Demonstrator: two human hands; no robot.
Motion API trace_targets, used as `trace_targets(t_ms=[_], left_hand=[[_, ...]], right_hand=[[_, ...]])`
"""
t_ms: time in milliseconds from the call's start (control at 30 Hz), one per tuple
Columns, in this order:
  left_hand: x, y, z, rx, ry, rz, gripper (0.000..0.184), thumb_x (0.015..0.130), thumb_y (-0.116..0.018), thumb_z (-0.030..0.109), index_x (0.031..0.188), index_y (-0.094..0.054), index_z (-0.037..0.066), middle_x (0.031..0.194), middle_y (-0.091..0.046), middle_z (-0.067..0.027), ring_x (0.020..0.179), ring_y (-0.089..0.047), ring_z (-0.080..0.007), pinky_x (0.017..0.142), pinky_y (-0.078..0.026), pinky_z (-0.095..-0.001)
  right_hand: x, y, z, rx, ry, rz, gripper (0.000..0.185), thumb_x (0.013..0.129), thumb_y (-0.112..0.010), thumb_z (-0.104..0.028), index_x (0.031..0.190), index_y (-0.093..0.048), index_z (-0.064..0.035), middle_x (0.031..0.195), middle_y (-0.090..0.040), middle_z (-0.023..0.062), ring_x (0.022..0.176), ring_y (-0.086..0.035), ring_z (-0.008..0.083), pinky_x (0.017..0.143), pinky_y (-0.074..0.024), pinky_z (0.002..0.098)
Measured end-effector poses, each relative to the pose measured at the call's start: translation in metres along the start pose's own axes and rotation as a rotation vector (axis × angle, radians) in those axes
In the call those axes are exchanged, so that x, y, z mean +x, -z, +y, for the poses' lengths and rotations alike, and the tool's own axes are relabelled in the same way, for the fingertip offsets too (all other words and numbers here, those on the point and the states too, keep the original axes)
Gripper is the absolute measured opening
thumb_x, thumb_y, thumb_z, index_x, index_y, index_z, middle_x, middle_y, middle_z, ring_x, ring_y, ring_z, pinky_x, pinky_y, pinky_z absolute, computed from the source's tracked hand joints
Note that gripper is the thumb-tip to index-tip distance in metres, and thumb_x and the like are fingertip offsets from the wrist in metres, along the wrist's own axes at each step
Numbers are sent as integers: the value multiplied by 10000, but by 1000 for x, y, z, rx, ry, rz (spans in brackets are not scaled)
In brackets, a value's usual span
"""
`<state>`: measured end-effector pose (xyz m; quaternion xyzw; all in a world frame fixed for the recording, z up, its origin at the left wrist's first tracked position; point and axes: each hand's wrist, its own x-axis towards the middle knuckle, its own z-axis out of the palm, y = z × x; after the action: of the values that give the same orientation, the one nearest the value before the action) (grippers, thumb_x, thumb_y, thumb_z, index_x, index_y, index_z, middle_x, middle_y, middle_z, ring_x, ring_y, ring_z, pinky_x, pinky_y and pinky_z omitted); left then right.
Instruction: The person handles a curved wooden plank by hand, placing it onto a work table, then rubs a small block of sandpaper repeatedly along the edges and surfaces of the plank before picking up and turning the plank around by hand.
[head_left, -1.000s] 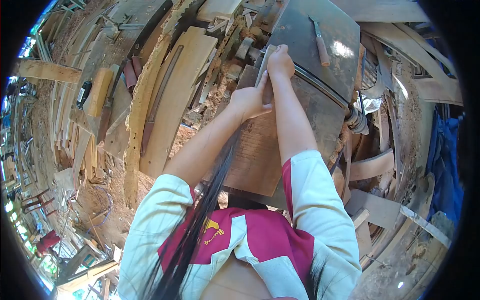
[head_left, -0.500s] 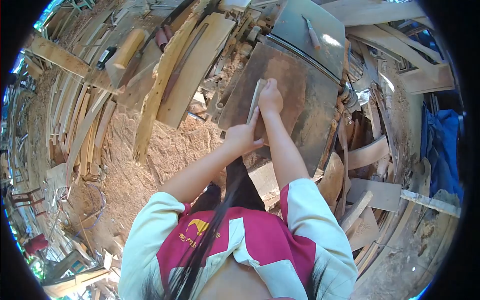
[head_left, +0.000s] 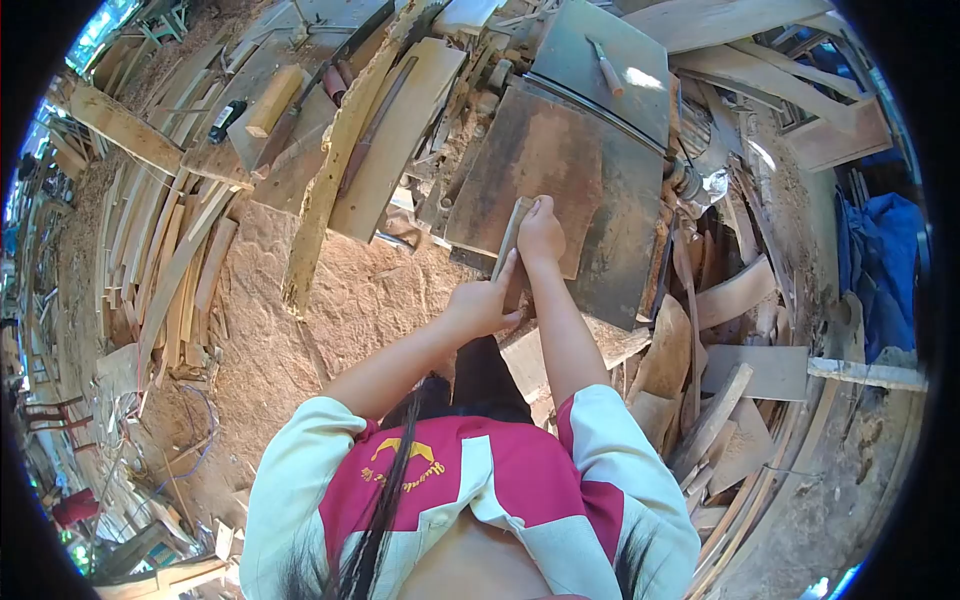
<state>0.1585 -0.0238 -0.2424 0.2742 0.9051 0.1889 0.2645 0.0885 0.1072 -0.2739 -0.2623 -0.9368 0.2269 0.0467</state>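
A short wooden strip (head_left: pixel 511 240) lies over the near edge of a brown, worn board (head_left: pixel 530 140) on a machine table. My right hand (head_left: pixel 541 236) is wrapped around the strip's far part. At the near end, my left hand (head_left: pixel 482 304) grips the strip with the index finger stretched along its side. The underside of the strip and some fingertips are hidden. Farther off, a wooden-handled tool, apparently a chisel (head_left: pixel 608 72), rests on the greenish metal plate (head_left: pixel 570 50).
A long rough-edged plank (head_left: pixel 318 200) and a smooth board (head_left: pixel 400 140) lean left of the machine. A wooden block (head_left: pixel 274 101) sits on a bench beyond them. Stacked wood strips (head_left: pixel 165 250) stand at left. Curved offcuts (head_left: pixel 735 292) and a blue cloth (head_left: pixel 885 265) are at right.
Both hands and the wooden strip have moved back toward my body, from the middle of the brown board to its near edge. The view has shifted slightly.
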Motion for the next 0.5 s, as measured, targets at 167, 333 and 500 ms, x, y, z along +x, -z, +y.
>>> trace_targets(t_ms=[167, 333, 500], left_hand=[[41, 9, -3, -8, -53, 65, 1022, 704, -606, 450, 1367, 50, 30, 695, -613, -190, 614, -606, -330, 564, -487, -412], [92, 43, 4, 18, -4, 10, 1017, 696, -610, 446, 1376, 35, 50, 788, -628, -178, 683, -624, -305, 614, -499, -385], [169, 71, -2, 38, -32, 32, 984, 722, -577, 487, 1381, 25, 72, 789, -623, -187, 683, -614, -325, 615, -492, -405]], right_hand=[[45, -4, 1, -15, 25, 8, 245, 903, -295, -272, 1000, -464, -124, 801, -620, 189, 748, -595, 383, 635, -447, 495], [104, -4, -6, -2, 7, 20, 245, 899, -298, -274, 991, -473, -129, 800, -622, 189, 753, -598, 376, 641, -448, 491], [183, -6, -10, 23, -57, 77, 256, 896, -306, -295, 976, -484, -129, 807, -623, 191, 772, -599, 376, 657, -452, 484]])
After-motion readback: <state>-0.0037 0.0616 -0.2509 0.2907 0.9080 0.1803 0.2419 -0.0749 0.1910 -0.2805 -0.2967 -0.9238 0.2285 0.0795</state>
